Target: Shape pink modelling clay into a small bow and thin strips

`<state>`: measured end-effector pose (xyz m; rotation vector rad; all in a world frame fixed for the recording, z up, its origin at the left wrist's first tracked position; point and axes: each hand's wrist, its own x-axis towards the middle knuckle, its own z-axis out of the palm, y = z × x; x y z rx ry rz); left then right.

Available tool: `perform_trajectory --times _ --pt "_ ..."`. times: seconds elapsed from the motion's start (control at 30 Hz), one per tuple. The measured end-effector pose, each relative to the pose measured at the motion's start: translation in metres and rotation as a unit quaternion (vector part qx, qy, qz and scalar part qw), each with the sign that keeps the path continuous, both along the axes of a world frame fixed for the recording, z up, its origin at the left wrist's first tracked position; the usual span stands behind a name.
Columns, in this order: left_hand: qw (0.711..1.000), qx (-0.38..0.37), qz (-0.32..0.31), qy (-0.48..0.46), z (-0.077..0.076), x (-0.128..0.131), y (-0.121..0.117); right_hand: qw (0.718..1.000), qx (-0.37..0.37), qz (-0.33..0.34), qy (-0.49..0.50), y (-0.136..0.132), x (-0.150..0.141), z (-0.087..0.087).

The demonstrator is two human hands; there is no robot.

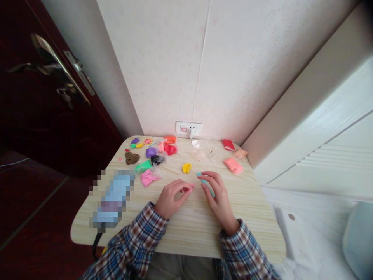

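My left hand (pixel 174 197) is closed in a pinch over the tabletop, with a small piece of pink modelling clay (pixel 192 186) at its fingertips. Just to its right, my right hand (pixel 216 194) curls its thumb and fingers around a flat turquoise strip (pixel 199 174); part of the strip is hidden behind the fingers, and its exact kind cannot be made out. Beyond the two hands lies a lump of yellow clay (pixel 187 168). Bagged pink clay (pixel 149 177) rests to the left of my left hand.
Bags of green (pixel 143 167), black (pixel 157 159), purple (pixel 150 152) and red clay (pixel 170 149) cluster back left, near coiled brown clay (pixel 132 158). A pixelated device (pixel 113 198) lies left. Salmon (pixel 233 165) and red packets (pixel 228 144) sit back right. A wall socket (pixel 189 128) is behind.
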<state>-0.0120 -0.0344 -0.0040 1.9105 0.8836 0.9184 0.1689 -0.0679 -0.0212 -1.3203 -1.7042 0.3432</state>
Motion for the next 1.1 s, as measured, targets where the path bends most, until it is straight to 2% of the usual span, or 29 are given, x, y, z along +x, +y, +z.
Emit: perform_trajectory --times 0.07,0.17,0.6,0.87,1.1 --pt "0.996 0.075 0.001 0.041 0.001 -0.001 -0.002 1.000 -0.005 -0.022 0.006 0.003 0.003 -0.003" --pt "0.994 0.101 0.001 0.051 0.002 -0.003 -0.003 0.999 -0.013 -0.034 0.007 0.005 0.004 -0.006" --pt "0.992 0.100 0.053 0.049 -0.008 -0.003 0.003 0.999 -0.032 -0.029 0.005 0.006 0.004 -0.009" --pt "0.994 0.096 0.020 0.047 -0.008 -0.004 0.004 0.999 -0.042 -0.027 -0.002 0.006 0.004 -0.007" --pt "0.992 0.102 0.056 0.047 -0.012 -0.003 0.005 0.998 -0.045 -0.033 -0.012 0.006 0.003 -0.005"
